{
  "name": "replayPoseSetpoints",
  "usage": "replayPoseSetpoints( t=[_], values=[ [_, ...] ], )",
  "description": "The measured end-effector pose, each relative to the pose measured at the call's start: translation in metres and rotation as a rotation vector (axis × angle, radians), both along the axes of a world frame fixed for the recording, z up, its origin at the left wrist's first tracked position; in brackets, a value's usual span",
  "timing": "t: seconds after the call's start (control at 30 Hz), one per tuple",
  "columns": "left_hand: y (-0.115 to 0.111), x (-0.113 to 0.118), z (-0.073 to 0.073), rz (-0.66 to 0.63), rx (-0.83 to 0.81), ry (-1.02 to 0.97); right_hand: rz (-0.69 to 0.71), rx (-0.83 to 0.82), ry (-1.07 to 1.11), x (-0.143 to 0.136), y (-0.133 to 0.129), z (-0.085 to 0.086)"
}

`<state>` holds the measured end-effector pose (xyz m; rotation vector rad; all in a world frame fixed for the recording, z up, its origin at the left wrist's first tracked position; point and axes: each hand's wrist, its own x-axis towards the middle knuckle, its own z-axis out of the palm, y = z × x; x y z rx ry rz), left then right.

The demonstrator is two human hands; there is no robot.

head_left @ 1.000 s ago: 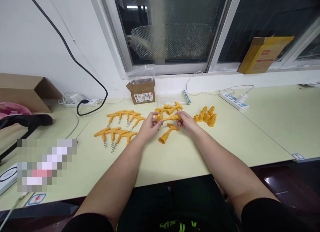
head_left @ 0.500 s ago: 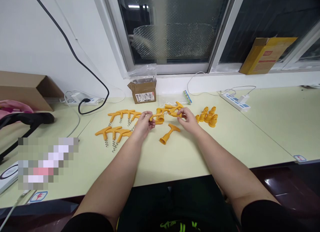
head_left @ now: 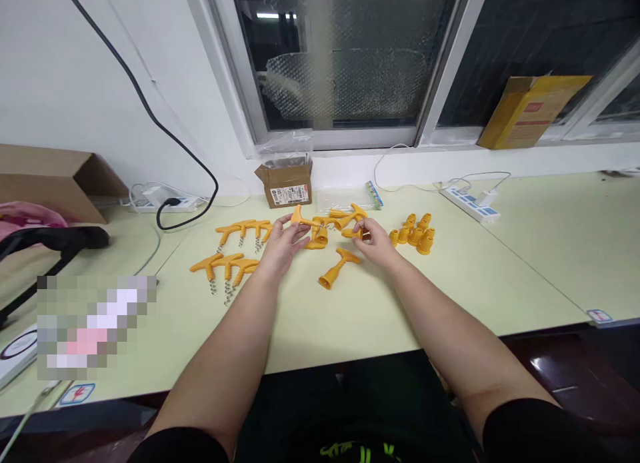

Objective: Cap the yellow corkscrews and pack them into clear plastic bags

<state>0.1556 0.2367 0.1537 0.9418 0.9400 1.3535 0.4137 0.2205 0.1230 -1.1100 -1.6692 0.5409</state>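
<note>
My left hand (head_left: pixel 284 248) is closed on a yellow T-handled corkscrew (head_left: pixel 299 216), its handle tilted up and its screw pointing right. In my right hand (head_left: pixel 373 242) is a yellow plastic sleeve (head_left: pixel 352 234), lying sideways with one end toward the corkscrew. A gap separates the two pieces. Behind and between the hands lie several yellow corkscrews with sleeves (head_left: pixel 358 213), partly overlapping. Nearer to me, a corkscrew fitted with a sleeve (head_left: pixel 337 268) rests on the table. Bare corkscrews (head_left: pixel 227 263) lie in two rows left of my left hand.
Several yellow sleeves (head_left: pixel 417 234) stand grouped right of my right hand. A small open carton (head_left: pixel 289 185) and a clear plastic bag (head_left: pixel 345 200) are at the wall. Power strips (head_left: pixel 470 203) with cables lie at the back. A black cable (head_left: pixel 145 96) hangs at the left.
The corkscrew in my left hand has turned so its handle points up, and it has moved slightly away from the sleeve. My right hand stays nearly in place.
</note>
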Motion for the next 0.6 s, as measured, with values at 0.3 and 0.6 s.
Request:
replayPoseSetpoints(
  t=[0.3, 0.6],
  values=[
    [0.008, -0.011, 0.023, 0.145, -0.443, -0.461, 0.018, -0.057, -0.005, -0.001, -0.002, 0.002],
    [0.012, -0.047, 0.009, 0.457, 0.061, 0.489, -0.034, -0.034, 0.007, 0.002, 0.002, -0.001]
  ],
)
